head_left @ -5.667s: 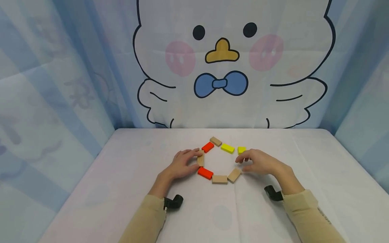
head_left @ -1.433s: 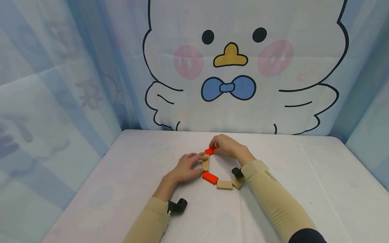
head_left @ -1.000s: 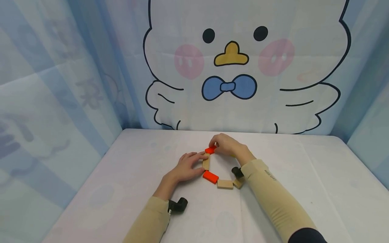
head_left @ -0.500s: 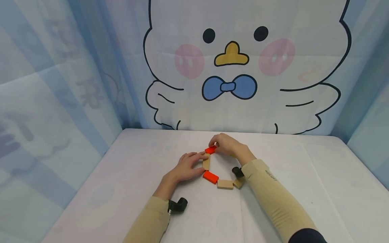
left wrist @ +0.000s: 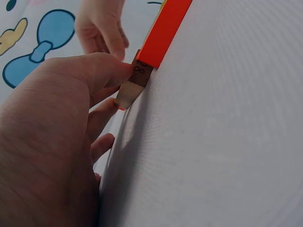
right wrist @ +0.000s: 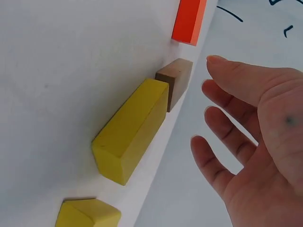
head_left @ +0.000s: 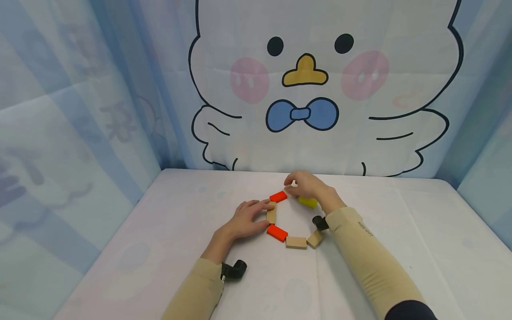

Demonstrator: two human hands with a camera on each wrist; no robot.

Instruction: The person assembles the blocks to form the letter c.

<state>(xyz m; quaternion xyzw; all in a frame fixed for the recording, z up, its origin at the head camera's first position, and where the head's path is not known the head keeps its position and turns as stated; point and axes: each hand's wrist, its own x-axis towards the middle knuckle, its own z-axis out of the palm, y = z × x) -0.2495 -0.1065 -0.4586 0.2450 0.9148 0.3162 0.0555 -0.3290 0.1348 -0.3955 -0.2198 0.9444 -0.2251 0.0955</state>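
Observation:
Several small rectangular blocks form a ring on the table. My left hand (head_left: pixel 245 218) holds the plain wooden block (head_left: pixel 271 215) at the ring's left side, thumb at its near end and a finger at its far end. Below it lies a red block (head_left: pixel 277 233); above it, another red block (head_left: pixel 278 196). At the ring's far side hovers my right hand (head_left: pixel 307 185), with nothing between thumb and fingers. The right wrist view shows it apart from a wooden block (right wrist: pixel 180 78), a yellow block (right wrist: pixel 135 127) and a second yellow block (right wrist: pixel 87 213). The head view hides that second yellow one.
Two more plain wooden blocks, one at the near side (head_left: pixel 296 242) and one at the near right (head_left: pixel 315 238), continue the ring. A pale cloth covers the table (head_left: pixel 160 249). Behind its far edge hangs a patterned curtain (head_left: pixel 224 146).
My right hand came from the ring's right side to the far red block, then let go and moved slightly right and back. That red block now lies more level. My left hand stays on its block.

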